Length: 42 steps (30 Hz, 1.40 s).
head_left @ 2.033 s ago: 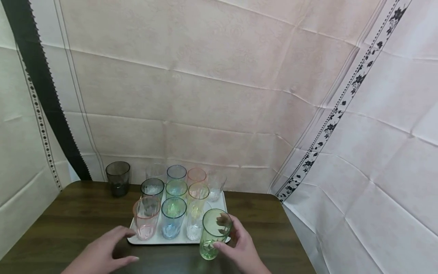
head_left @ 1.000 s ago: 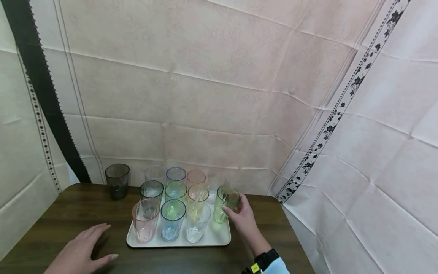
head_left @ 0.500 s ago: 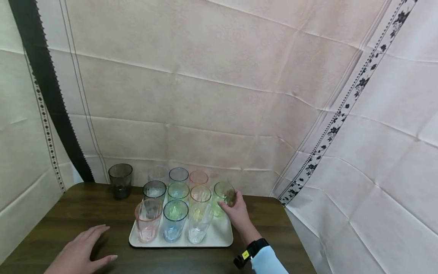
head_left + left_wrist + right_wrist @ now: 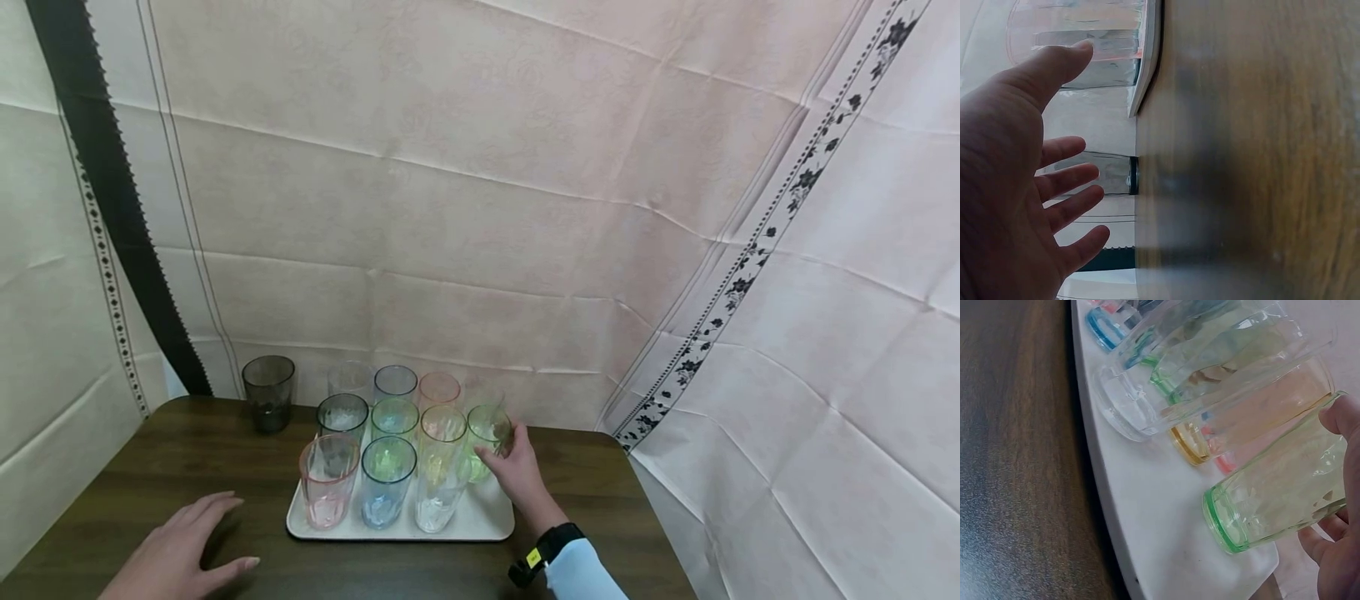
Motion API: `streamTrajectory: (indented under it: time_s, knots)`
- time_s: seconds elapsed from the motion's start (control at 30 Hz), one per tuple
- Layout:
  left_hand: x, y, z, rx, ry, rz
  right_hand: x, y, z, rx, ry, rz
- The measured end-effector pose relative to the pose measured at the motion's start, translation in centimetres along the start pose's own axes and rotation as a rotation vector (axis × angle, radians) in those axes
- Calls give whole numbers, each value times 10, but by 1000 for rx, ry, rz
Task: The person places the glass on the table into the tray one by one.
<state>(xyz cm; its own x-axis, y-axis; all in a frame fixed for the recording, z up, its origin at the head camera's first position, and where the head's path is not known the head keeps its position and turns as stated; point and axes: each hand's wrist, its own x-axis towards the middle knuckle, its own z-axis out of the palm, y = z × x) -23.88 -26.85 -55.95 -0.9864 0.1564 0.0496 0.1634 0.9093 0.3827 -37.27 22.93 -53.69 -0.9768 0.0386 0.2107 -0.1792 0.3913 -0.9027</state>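
My right hand (image 4: 517, 471) grips a green drinking glass (image 4: 1272, 487) between thumb and fingers. The glass stands upright at the right side of the white tray (image 4: 483, 515), beside a yellow glass (image 4: 444, 446). In the right wrist view its green base sits at the tray surface. A clear glass (image 4: 437, 504) stands in front of it, towards me. My left hand (image 4: 180, 542) hovers low over the table left of the tray, fingers spread and thumb apart, holding nothing. Nearest to it is a pink glass (image 4: 328, 492) at the tray's front left corner.
On the tray also stand a blue glass (image 4: 386, 492), a grey glass (image 4: 342, 414) and several others in rows. A dark smoky glass (image 4: 268, 396) is on the brown table (image 4: 592, 500) at the back left. Hung cloth (image 4: 450, 208) encloses the table behind and at the sides.
My right hand has carried the green glass from in front of the tray back onto its right side, beside the yellow glass. My left hand has drawn away to the left.
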Motion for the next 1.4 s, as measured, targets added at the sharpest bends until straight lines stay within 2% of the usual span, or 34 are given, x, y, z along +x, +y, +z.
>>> streamTrajectory:
  time_s: [0.4, 0.67, 0.93, 1.1, 1.23, 1.4]
  knots:
    - [-3, -1, -2, 3, 29, 21, 3, -2, 5, 64, -14, 27]
    - [-5, 0, -2, 6, 63, 28, 3, 1, 7, 67, -14, 10]
    - [-5, -2, -4, 5, 68, 23, 1, -1, 9, 59, -13, 34]
    - [-5, -3, -5, -1, 94, 35, -7, 2, 2, 39, -39, 38]
    - [-3, -3, -6, -1, 95, 26, -24, 5, -14, -88, -61, 26]
    - [-2, -4, -8, -1, 77, 2, -57, 11, -48, -439, -127, -80]
